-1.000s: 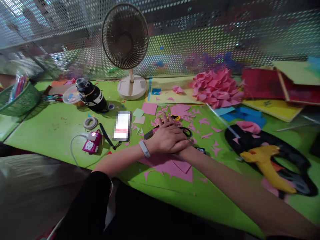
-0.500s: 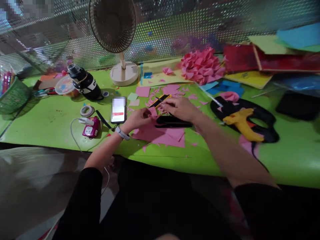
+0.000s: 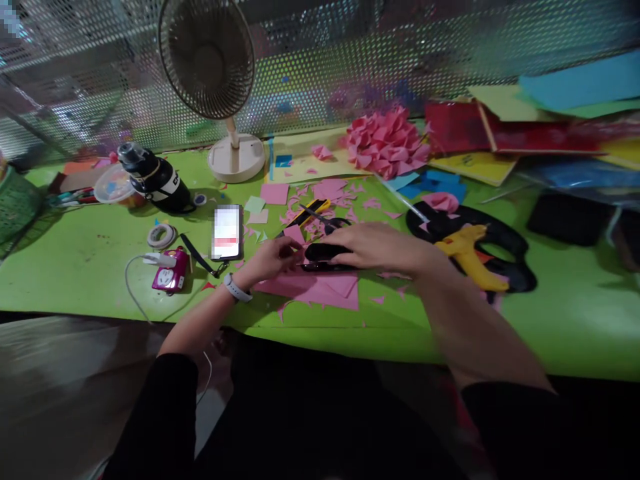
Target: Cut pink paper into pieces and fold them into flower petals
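Observation:
My left hand (image 3: 273, 259) pinches a small pink paper piece (image 3: 295, 234) at the middle of the green table (image 3: 85, 260). Beside it, my right hand (image 3: 373, 245) lies over a black oblong object (image 3: 325, 255), fingers curved on top of it; whether it grips the object I cannot tell. Both hands hover over pink paper sheets (image 3: 320, 288). Yellow-handled scissors (image 3: 316, 212) lie just behind the hands among pink scraps.
A phone (image 3: 227, 232) lies left of my hands, beside a pink charger (image 3: 167, 275) and tape roll (image 3: 161, 235). A fan (image 3: 215, 80) and black bottle (image 3: 153, 179) stand behind. At right sit a yellow glue gun (image 3: 467, 253), a pink paper flower (image 3: 387, 141) and stacked coloured sheets (image 3: 530, 127).
My hands, crossed one over the other a second ago, have parted. The left now pinches a pink piece; the right has settled on the black object. The view has shifted.

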